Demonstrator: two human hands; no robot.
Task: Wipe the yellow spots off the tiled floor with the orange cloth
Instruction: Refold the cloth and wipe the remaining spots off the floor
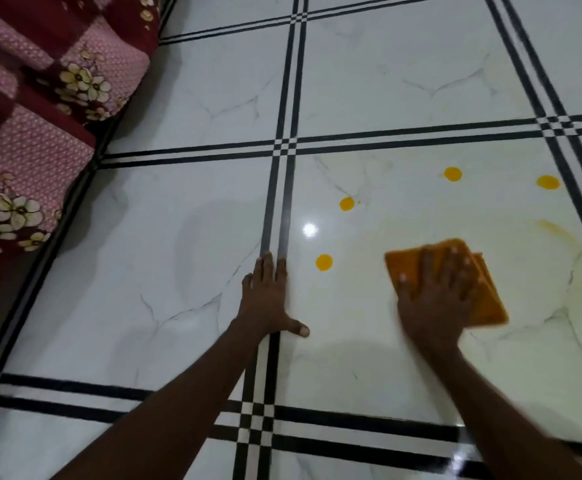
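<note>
The orange cloth point(487, 296) lies folded flat on the white tiled floor point(403, 84). My right hand point(435, 299) presses on it with fingers spread straight; hand and cloth are motion-blurred. Several round yellow spots lie on the same tile: one point(324, 262) just left of the cloth, one point(347, 204) farther up, one point(453, 174) and one point(548, 182) beyond the cloth. A faint yellow smear point(556, 230) streaks the tile up and right of the cloth. My left hand point(268, 299) rests flat on the floor over a black grout stripe, fingers straight.
A maroon and pink flowered bedcover point(33, 126) hangs along the left edge down to the floor. Double black stripes point(284, 147) border each tile. A bright light glare point(309, 230) reflects between the spots.
</note>
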